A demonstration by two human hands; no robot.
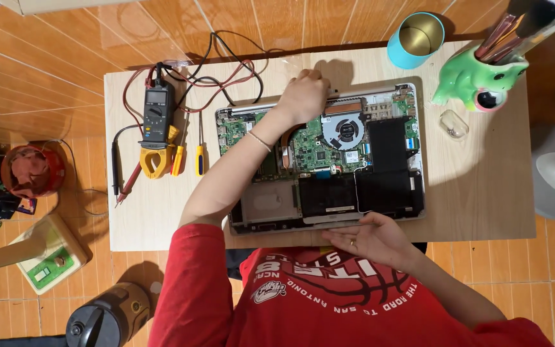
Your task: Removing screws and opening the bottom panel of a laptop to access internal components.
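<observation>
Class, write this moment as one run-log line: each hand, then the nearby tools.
left hand: on far edge of opened laptop | right hand: on near edge | nearby: clamp meter, yellow screwdrivers

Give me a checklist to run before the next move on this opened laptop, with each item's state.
1. Left hand on the far edge of the laptop: ok.
2. Right hand flat at the near edge: ok.
3. Board and fan exposed, cover off: ok.
4. Screwdrivers on the table, beside the meter: ok.
5. Power disconnected: cannot tell.
6. Loose screws accounted for: cannot tell.
</observation>
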